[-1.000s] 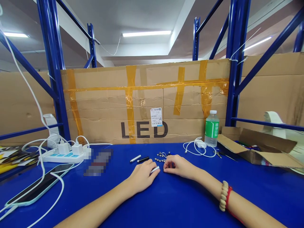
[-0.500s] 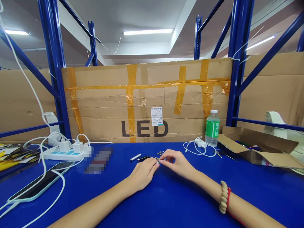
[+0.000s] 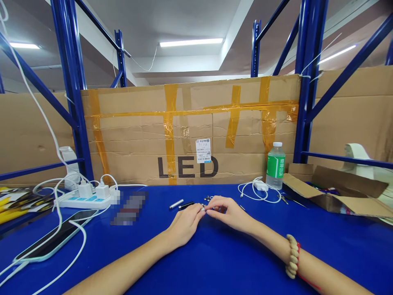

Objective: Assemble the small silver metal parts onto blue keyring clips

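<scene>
At the middle of the blue table, my left hand [image 3: 188, 224] and my right hand [image 3: 229, 211] meet fingertip to fingertip. Between them is a small silvery piece [image 3: 203, 207], mostly covered by the fingers, so its kind does not show. My left fingers are pressed together on it, palm down. The right thumb and index finger pinch at its other side. Several tiny metal parts [image 3: 208, 198] lie just beyond the fingertips. A silver cylinder [image 3: 176, 204] and a black pen-like cylinder [image 3: 186, 206] rest beyond my left hand.
On the left lie a phone [image 3: 57, 235], a power strip [image 3: 86, 200] with plugs and loose white cables. At the right stand a water bottle [image 3: 275, 166], a white cable with adapter [image 3: 260, 186] and an open cardboard box [image 3: 334, 200]. A large carton [image 3: 138, 143] closes off the back.
My right hand has shifted slightly down and left, its fingertips closer to the left ones. The left hand has hardly moved. The view has drifted slightly.
</scene>
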Demonstrator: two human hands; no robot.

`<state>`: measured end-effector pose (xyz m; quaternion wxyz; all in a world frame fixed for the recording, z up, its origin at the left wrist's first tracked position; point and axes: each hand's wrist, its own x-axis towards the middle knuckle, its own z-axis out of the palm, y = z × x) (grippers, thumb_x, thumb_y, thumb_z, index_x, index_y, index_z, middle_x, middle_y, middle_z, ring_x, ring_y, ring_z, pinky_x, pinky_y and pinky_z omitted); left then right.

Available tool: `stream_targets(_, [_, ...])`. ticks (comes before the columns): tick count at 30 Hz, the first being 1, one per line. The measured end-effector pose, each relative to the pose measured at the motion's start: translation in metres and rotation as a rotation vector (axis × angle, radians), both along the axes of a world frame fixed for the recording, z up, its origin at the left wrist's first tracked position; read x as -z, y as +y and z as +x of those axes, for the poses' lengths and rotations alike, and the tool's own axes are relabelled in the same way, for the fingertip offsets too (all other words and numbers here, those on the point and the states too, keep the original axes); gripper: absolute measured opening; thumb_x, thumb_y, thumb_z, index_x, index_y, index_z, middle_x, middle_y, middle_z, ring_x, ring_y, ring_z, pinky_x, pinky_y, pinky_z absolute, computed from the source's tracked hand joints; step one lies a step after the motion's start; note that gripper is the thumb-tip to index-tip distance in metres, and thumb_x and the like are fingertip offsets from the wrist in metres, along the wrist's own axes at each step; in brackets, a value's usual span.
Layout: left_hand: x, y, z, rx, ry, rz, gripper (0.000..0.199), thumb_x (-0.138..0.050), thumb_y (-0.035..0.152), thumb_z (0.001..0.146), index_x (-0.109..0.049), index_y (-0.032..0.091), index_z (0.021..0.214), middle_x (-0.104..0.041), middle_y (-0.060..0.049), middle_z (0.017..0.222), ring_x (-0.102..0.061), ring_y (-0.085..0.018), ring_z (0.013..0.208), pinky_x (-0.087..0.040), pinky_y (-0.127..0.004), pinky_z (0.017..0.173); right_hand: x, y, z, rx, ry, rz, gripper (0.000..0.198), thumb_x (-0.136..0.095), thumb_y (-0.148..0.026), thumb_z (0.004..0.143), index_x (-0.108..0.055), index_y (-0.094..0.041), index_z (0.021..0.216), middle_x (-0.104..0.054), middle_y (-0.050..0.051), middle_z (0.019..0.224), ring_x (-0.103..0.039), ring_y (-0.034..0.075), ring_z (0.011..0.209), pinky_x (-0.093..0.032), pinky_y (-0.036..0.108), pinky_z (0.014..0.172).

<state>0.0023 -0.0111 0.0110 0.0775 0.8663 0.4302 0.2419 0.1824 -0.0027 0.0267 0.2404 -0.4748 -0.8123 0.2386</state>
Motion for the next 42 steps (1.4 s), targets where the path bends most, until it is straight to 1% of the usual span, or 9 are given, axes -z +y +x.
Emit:
stream_targets(6, [-0.005,-0.004,0.001,-0.04,0.003,-0.031,0.021,-0.029,0.031,0.093,-0.042,0.017,0.086,-0.054,-0.002,0.091,-0.05,-0.014,0.084,-0.035,-0.025,0.073,0.0,0.014,0.01,0.191,0.076,0.064,0.07,-0.022,-0.071,0.066,-0.054,-0.021,0.103,-0.051,-0.007,0.095,-0.028,-0.024,0.059,-0.023,-0.011,0.055])
stream_targets(10, [-0.005,-0.004,0.001,-0.003,-0.057,-0.055,0.015,-0.03,0.028,0.092,-0.041,0.018,0.093,-0.053,-0.002,0.092,-0.05,-0.013,0.082,-0.037,-0.025,0.076,0.003,0.021,0.021,0.267,0.034,0.172,0.061,-0.023,-0.067,0.069,-0.056,-0.024,0.097,-0.05,-0.009,0.095,-0.026,-0.025,0.058,-0.015,-0.011,0.053])
stream_targets(16, [-0.001,-0.001,0.001,0.099,-0.091,-0.067,0.006,-0.031,0.02,0.089,-0.036,0.017,0.09,-0.051,-0.003,0.087,-0.049,-0.012,0.08,-0.037,-0.024,0.075,0.003,0.012,0.017,0.135,-0.067,0.266,0.063,-0.016,-0.064,0.073,-0.054,-0.024,0.104,-0.051,-0.008,0.093,-0.022,-0.025,0.059,-0.013,-0.012,0.055])
stream_targets(21, [0.002,0.0,0.0,0.21,-0.132,-0.066,0.009,-0.028,0.014,0.089,-0.036,0.016,0.091,-0.05,-0.004,0.092,-0.048,-0.011,0.084,-0.038,-0.022,0.079,0.0,-0.002,0.009,0.069,-0.11,0.331,0.062,-0.016,-0.062,0.074,-0.055,-0.025,0.104,-0.051,-0.007,0.09,-0.02,-0.025,0.057,-0.014,-0.012,0.057])
stream_targets(24, [0.005,0.002,-0.001,0.232,-0.149,-0.019,0.011,-0.027,0.014,0.089,-0.038,0.016,0.09,-0.049,-0.004,0.091,-0.046,-0.011,0.082,-0.038,-0.023,0.077,-0.001,-0.006,0.007,0.002,-0.134,0.402,0.06,-0.019,-0.06,0.074,-0.058,-0.022,0.098,-0.052,-0.006,0.083,-0.014,-0.023,0.054,-0.009,-0.008,0.054])
stream_targets(28, [0.006,0.003,-0.001,0.272,-0.155,-0.016,0.013,-0.026,0.013,0.089,-0.039,0.015,0.091,-0.049,-0.005,0.092,-0.046,-0.011,0.084,-0.038,-0.024,0.078,0.001,-0.006,0.004,-0.107,-0.224,0.397,0.058,-0.019,-0.06,0.075,-0.058,-0.027,0.101,-0.052,-0.006,0.083,-0.01,-0.021,0.058,-0.002,-0.005,0.055])
stream_targets(34, [0.008,0.005,-0.002,0.244,-0.166,-0.021,0.014,-0.024,0.017,0.091,-0.037,0.015,0.088,-0.048,-0.005,0.09,-0.045,-0.011,0.08,-0.038,-0.025,0.076,0.002,-0.005,0.004,-0.132,-0.364,0.403,0.057,-0.008,-0.057,0.078,-0.05,-0.034,0.11,-0.051,-0.007,0.087,0.0,-0.017,0.059,0.004,0.001,0.057])
stream_targets(36, [0.008,0.005,-0.002,0.23,-0.153,-0.009,0.013,-0.024,0.017,0.09,-0.037,0.015,0.087,-0.048,-0.005,0.088,-0.045,-0.011,0.079,-0.038,-0.025,0.074,0.002,-0.003,0.004,-0.142,-0.377,0.472,0.057,-0.007,-0.054,0.079,-0.052,-0.032,0.107,-0.05,-0.007,0.086,0.002,-0.016,0.058,0.005,0.001,0.057])
stream_targets(42, [0.009,0.006,-0.002,0.241,-0.106,0.033,0.014,-0.025,0.014,0.088,-0.038,0.014,0.084,-0.047,-0.004,0.085,-0.044,-0.012,0.075,-0.037,-0.025,0.07,0.006,0.003,0.0,-0.215,-0.288,0.854,0.04,-0.023,-0.04,0.08,-0.059,-0.023,0.083,-0.048,-0.009,0.07,0.005,-0.012,0.057,0.005,0.003,0.056])
